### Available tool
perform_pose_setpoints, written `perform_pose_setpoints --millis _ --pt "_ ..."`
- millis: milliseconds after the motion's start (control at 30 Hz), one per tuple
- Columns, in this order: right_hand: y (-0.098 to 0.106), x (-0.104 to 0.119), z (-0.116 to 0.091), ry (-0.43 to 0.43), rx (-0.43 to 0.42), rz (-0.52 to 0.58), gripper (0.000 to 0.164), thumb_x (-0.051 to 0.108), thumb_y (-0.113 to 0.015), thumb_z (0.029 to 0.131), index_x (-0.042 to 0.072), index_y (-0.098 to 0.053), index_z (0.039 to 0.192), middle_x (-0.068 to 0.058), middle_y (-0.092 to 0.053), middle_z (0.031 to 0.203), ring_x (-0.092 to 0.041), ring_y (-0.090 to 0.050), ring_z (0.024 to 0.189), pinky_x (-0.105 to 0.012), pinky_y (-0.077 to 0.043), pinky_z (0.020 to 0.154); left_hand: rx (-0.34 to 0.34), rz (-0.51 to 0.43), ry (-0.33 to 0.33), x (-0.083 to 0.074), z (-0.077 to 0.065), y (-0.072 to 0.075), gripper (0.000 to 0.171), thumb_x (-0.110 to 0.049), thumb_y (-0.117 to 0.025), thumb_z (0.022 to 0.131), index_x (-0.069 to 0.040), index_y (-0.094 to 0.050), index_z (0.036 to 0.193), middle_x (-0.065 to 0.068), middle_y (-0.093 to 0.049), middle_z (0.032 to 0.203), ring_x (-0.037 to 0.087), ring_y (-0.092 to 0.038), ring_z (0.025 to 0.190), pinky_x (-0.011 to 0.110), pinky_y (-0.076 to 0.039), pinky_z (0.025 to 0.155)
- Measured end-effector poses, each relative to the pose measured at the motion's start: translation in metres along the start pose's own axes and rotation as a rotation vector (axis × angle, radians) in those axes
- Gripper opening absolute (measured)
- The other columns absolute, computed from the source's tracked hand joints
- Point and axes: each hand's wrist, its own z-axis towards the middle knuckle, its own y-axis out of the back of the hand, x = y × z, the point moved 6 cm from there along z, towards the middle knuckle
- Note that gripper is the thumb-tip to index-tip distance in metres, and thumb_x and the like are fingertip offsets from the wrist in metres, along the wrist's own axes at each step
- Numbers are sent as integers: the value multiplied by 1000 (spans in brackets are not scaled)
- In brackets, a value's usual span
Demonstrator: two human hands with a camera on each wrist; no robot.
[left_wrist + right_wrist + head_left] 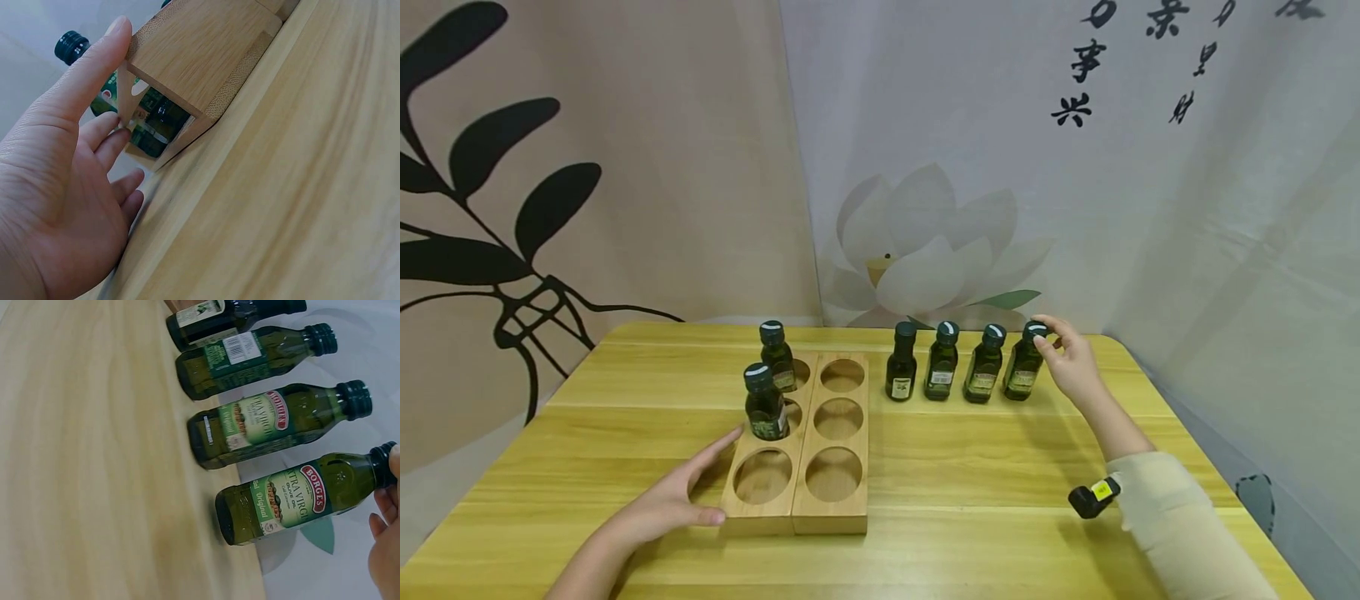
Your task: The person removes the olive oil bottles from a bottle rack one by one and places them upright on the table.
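My right hand (1072, 367) pinches the black cap of the rightmost olive oil bottle (290, 499), a small green glass one. In the head view that bottle stands at the right end of a row, slightly tilted. My left hand (658, 507) spreads thumb and fingers along the left side of a wooden holder (831, 522) with round holes in two columns. In the left wrist view the thumb touches the holder's corner. Two olive oil bottles stand in the holder's left column, one in the back hole (777, 357) and one in the middle hole (766, 404).
Left of the held bottle stand a dark slim bottle (901, 363) and two green olive oil bottles, one (941, 363) showing a barcode and another (983, 367). A printed curtain (715, 167) hangs behind the wooden table (970, 500). A black wrist camera (1093, 497) sits at the right sleeve.
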Motion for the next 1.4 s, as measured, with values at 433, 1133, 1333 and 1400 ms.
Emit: perform_pose_setpoints --millis 433,1133,1333,1400 --pt "-4 -10 -7 -36 -28 3 37 15 -50 101 1 -51 135 -19 -52 115 -23 -41 83 -22 -37 53 0 1 15 1 0 1 93 -25 -76 82 -21 -17 155 20 -11 157 59 -11 132 81 -12 89" --pt "-13 80 -15 157 -168 139 47 7 -63 93 8 -50 138 -13 -52 131 -28 -42 114 -40 -32 88 -1 2 -5 -3 2 0 94 -21 -76 81 -22 -18 155 19 -12 157 59 -12 132 80 -11 91" --pt "-41 139 -27 182 -89 202 45 -2 -63 91 -3 -50 134 -23 -53 126 -25 -43 110 -37 -33 87 11 -24 16 0 1 0 94 -23 -76 82 -22 -17 155 18 -11 157 57 -9 133 81 -10 90" --pt "-51 151 -30 195 -69 215 45 -2 -64 89 -5 -51 132 -23 -55 125 -24 -44 109 -36 -34 86 14 -29 25 1 1 0 94 -24 -76 82 -23 -17 155 18 -10 157 58 -9 133 81 -9 90"
